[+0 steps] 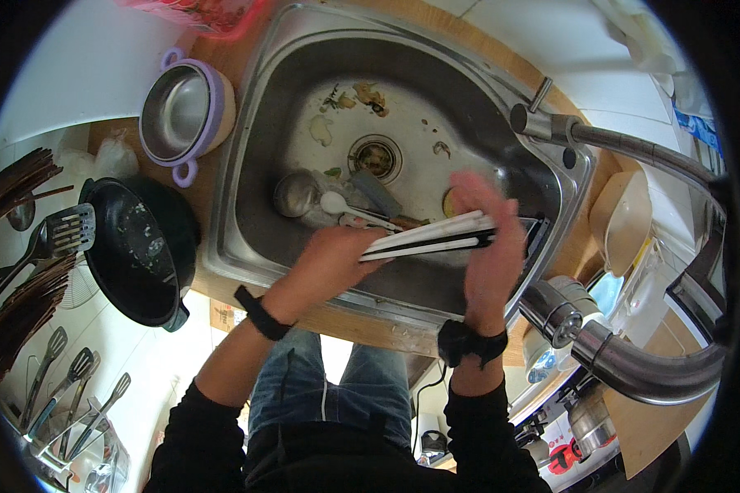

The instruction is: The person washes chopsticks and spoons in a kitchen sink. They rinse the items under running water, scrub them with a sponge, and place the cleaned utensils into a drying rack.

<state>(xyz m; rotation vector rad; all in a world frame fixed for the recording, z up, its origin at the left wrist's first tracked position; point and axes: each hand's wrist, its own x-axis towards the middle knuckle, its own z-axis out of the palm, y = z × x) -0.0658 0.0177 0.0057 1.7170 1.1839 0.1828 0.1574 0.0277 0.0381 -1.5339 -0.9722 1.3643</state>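
My left hand point(339, 256) grips a bundle of white and black chopsticks point(428, 237) by one end, above the near part of the stainless steel sink point(265, 252). My right hand point(493, 240), blurred, is at the other end of the bundle with its fingers extended; whether it touches the tips is unclear. Under the chopsticks, a white spoon point(345, 206), a metal ladle point(297, 194) and a grey block point(376, 192) lie in the sink. Food scraps point(370, 98) are scattered around the drain point(375, 160).
Left of the sink stand a purple-rimmed pot point(185, 117) and a dark wok-like pan point(139, 246). The faucet point(536, 120) rises at the right rim. A beige basin point(620, 222) and stacked bowls point(570, 293) are farther right. A large metal pipe point(647, 376) curves across the lower right.
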